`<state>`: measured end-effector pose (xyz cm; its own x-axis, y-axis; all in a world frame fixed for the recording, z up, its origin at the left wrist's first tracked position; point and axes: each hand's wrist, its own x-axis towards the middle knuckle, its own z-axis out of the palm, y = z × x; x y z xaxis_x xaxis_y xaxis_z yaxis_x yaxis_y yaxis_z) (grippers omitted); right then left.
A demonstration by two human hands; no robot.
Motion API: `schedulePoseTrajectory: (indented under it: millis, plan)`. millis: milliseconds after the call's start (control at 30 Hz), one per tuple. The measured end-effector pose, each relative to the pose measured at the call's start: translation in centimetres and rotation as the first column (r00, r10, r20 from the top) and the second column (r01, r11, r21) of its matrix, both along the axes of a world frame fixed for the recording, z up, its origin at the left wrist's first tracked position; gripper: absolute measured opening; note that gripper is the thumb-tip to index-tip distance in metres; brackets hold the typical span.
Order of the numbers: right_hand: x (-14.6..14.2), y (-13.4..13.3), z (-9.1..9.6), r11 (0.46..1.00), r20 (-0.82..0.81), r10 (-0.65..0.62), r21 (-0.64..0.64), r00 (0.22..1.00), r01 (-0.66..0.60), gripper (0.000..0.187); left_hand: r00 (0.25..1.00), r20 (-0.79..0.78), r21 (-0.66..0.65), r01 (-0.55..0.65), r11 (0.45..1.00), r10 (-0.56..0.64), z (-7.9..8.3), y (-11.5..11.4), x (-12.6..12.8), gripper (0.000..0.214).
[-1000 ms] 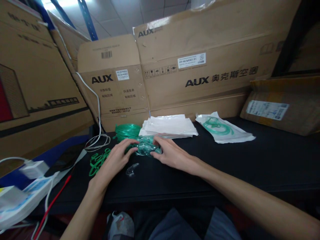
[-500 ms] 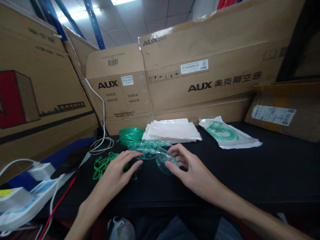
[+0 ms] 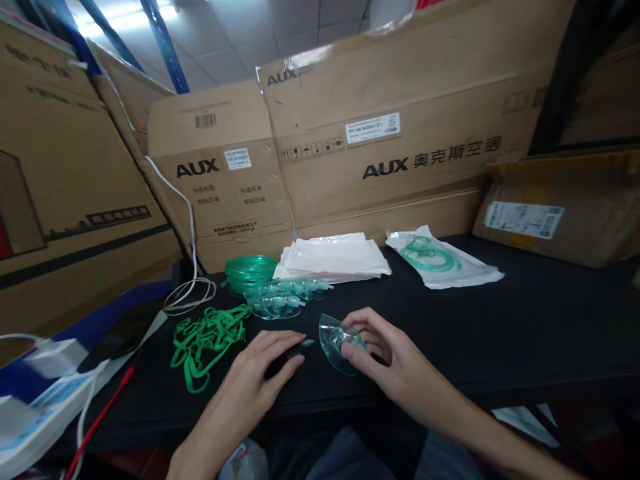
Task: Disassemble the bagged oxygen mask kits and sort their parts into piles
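In my right hand is a clear green-tinted oxygen mask, its thumb and fingers closed on the mask's right side. My left hand is low over the black table, thumb and index finger apart. Small thin shiny pieces lie between and beside those fingertips; they are too small to name. Farther back sits a cluster of similar clear masks. A tangle of green elastic straps lies to the left of my left hand.
Behind the masks are a coil of green tubing and a stack of white packets. A bag with green tubing lies to the right. Cardboard boxes wall the back. A power strip and cables edge the left.
My right hand has drawn the mask away from the cluster, toward me. The left hand has shifted right and nearer, down to the small shiny pieces. The view has turned slightly right.
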<state>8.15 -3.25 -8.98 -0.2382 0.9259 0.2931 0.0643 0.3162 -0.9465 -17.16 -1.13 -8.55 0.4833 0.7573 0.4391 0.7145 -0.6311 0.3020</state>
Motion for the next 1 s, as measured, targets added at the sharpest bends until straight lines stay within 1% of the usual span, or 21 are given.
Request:
schedulePoseTrajectory:
  millis: [167,267,367,467,533,600,767,867,1000]
  plan:
    - [0.2,-0.5,0.1,1.0,0.025,-0.012,0.012,1.0,0.011,0.023,0.996,0.038,0.04,-0.083,0.996,0.081,-0.7,-0.1,-0.2,0.029]
    - [0.2,-0.5,0.1,1.0,0.035,-0.021,0.009,0.999,0.021,0.023,0.994,0.044,0.058,-0.106,0.993,0.104,-0.7,-0.3,-0.4,0.037]
    - [-0.1,0.0,0.0,0.999,0.034,-0.038,-0.002,0.999,0.038,0.024,0.998,0.014,0.012,-0.059,0.998,0.059,-0.2,-0.3,-0.2,0.043]
    - [-0.6,1.0,0.1,0.999,-0.024,-0.012,-0.05,1.0,0.011,0.024,0.999,-0.029,-0.062,0.033,0.998,-0.034,0.4,0.1,0.3,0.037]
    - [-1.1,1.6,0.2,0.996,-0.074,0.008,-0.088,0.997,-0.015,0.024,0.996,-0.053,-0.088,0.069,0.994,-0.074,0.8,0.6,0.6,0.03]
    - [-1.4,2.0,0.2,0.994,-0.091,0.012,-0.105,0.996,-0.021,0.024,0.994,-0.066,-0.092,0.079,0.993,-0.085,1.1,1.1,1.0,0.024]
    - [-1.5,1.9,0.0,0.997,-0.065,-0.038,-0.072,0.997,0.034,0.026,0.992,-0.06,-0.077,0.109,0.991,-0.114,1.3,2.0,1.9,0.016]
    - [-1.4,1.7,-0.1,0.997,-0.109,-0.048,-0.069,0.993,0.041,0.028,0.991,-0.04,-0.073,0.124,0.99,-0.127,1.4,2.2,2.2,0.014]
    - [-1.5,1.6,0.2,0.996,-0.126,-0.044,-0.086,0.991,0.033,0.027,0.995,-0.028,-0.097,0.091,0.991,-0.094,1.7,2.4,2.5,0.015]
